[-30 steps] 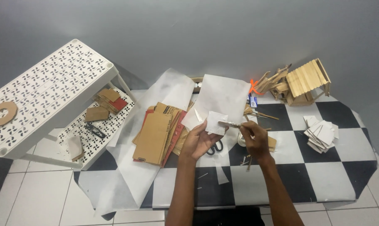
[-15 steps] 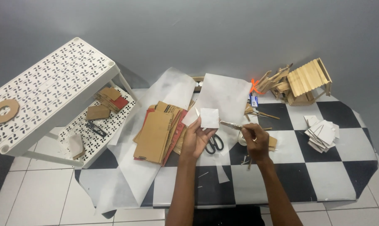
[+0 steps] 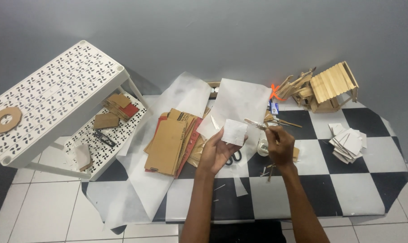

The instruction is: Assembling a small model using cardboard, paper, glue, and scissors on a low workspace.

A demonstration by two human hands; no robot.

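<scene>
A small white square of card (image 3: 235, 132) sits upright in the left hand (image 3: 217, 150), its lower edge pinched between thumb and fingers, above the middle of the checkered mat (image 3: 303, 189). Just to its right, the right hand (image 3: 279, 145) has its fingers closed on a thin stick (image 3: 257, 124) that points left toward the top corner of the card, its tip close beside it. Under the left hand lie black-handled scissors (image 3: 233, 158), and a small round white thing (image 3: 262, 147) lies by the right hand. Large sheets of white paper (image 3: 240, 101) spread beneath and behind the hands, with a stack of brown cardboard (image 3: 170, 141) to the left. Further right lies a heap of white card squares (image 3: 348, 141), and behind it stands a little house of wooden sticks (image 3: 332, 85). At far left, a white perforated shelf rack (image 3: 55, 90) carries cardboard scraps and a cardboard ring (image 3: 5, 119).
</scene>
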